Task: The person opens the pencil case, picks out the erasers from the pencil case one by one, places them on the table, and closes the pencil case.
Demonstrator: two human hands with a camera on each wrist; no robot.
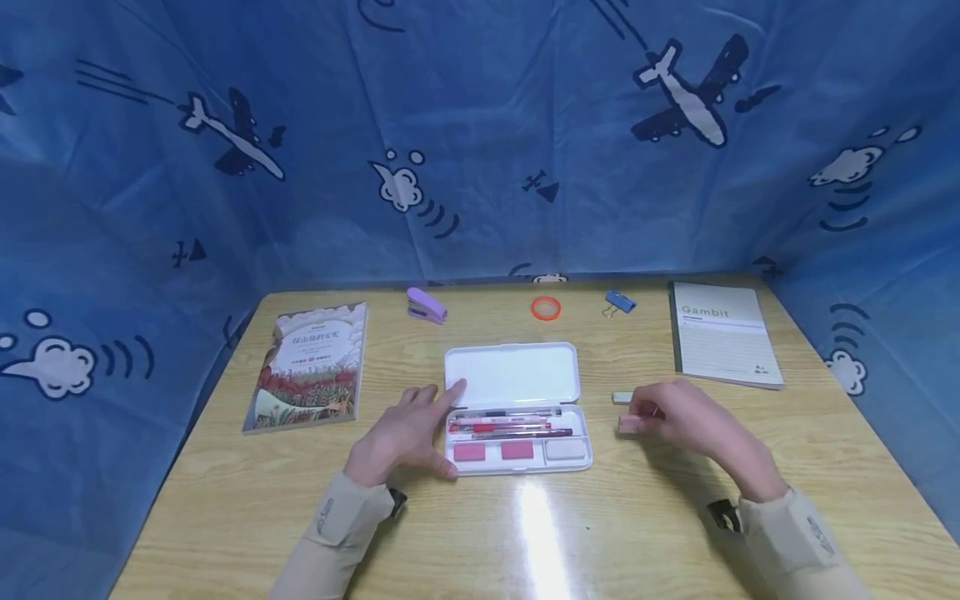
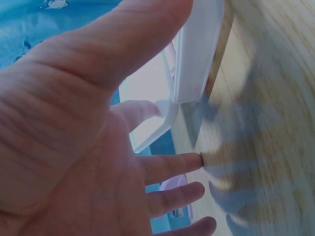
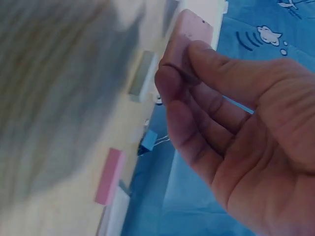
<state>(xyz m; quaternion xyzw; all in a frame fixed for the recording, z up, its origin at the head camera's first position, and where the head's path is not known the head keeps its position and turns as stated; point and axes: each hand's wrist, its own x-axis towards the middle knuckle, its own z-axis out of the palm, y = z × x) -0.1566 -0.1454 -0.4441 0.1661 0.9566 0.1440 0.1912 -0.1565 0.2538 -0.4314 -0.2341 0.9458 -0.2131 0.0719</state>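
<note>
Two hands lie nearest on the pale wooden table [image 1: 225, 517]. The left hand [image 1: 405, 437] rests flat, fingers straight, against the left edge of the open white plastic pencil case [image 1: 517, 408]. The right hand [image 1: 682, 417] pinches one pink rectangular eraser [image 1: 628, 424] just right of the case. Inside the case lie two pink erasers, one white one and several pens, too small to count. One pale eraser [image 1: 622, 397] lies beyond the right hand's fingers. Farther back are one book [image 1: 311, 367], one notebook [image 1: 723, 333], one purple stapler [image 1: 426, 306], one orange ring [image 1: 546, 307] and one blue clip [image 1: 619, 302].

A light wooden table [image 1: 825, 467] with a glare patch of overhead light stands enclosed on three sides by a blue fabric backdrop [image 1: 480, 167] printed with airplanes and clouds.
</note>
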